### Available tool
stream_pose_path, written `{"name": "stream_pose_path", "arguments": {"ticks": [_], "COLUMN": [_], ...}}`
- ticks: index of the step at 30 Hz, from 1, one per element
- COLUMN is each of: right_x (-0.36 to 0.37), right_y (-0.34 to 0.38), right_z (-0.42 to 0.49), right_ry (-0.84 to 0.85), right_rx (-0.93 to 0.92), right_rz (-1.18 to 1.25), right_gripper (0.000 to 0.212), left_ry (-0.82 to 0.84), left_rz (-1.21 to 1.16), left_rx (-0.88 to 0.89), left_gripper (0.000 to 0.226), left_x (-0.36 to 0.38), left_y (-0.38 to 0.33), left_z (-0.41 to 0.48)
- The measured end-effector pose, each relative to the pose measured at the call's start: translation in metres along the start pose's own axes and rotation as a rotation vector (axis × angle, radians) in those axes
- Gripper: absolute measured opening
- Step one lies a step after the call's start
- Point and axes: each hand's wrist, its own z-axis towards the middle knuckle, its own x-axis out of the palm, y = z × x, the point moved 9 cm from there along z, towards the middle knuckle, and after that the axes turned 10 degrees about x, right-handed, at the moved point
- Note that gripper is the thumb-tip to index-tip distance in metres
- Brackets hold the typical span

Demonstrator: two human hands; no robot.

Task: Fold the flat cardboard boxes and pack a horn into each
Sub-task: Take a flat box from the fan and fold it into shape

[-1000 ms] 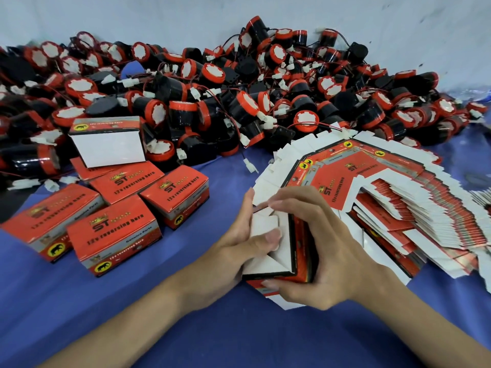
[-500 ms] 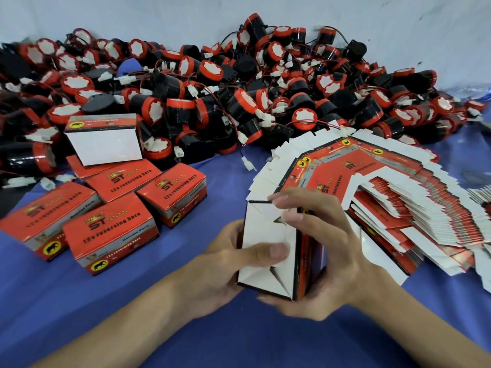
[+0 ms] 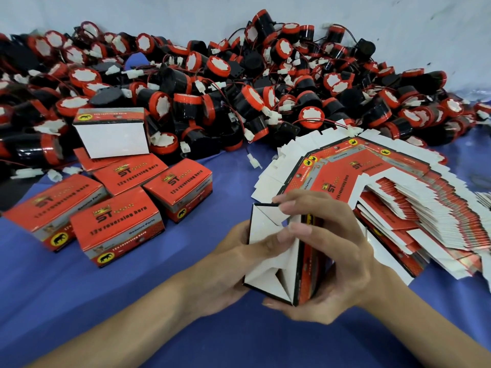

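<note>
Centrally, low in the head view, two bare hands hold one half-folded cardboard box (image 3: 261, 280) just above a blue cloth (image 3: 79, 301), its white end flaps turned toward the camera and its red printed side facing right. The left hand (image 3: 236, 264) grips the box from the left, its thumb pressing across a white flap. The right hand (image 3: 334, 261) wraps round the red side, fingers curled over the top with fingertips on the flaps. At middle left lie five closed red boxes (image 3: 117, 229), one partly hidden under a sixth box (image 3: 114, 136) that shows a white face. A fanned stack of flat boxes (image 3: 377, 166), too many to count, curves from the centre to the right edge, touching the right hand's far side. Across the top, against a pale wall (image 3: 106, 11), runs a heap of black-and-red horns (image 3: 239, 83), also uncountable. Bare cloth shows between the closed boxes and the hands, and along the lower edge around both forearms.
</note>
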Motion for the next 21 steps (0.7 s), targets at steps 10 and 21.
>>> {"name": "stream_pose_path", "arguments": {"ticks": [10,21], "right_x": [0.003,-0.001], "right_y": [-0.001,-0.004], "right_z": [0.003,0.005], "right_ry": [0.005,0.101], "right_rx": [0.047,0.068], "right_rz": [-0.074,-0.483], "right_gripper": [0.076,0.073], "left_ry": [0.108,-0.057], "left_rz": [-0.077,0.326], "left_rx": [0.031,0.374], "left_gripper": [0.035,0.09], "left_x": [0.004,-0.035], "left_y": [-0.003,-0.048], "left_z": [0.001,0.004]}}
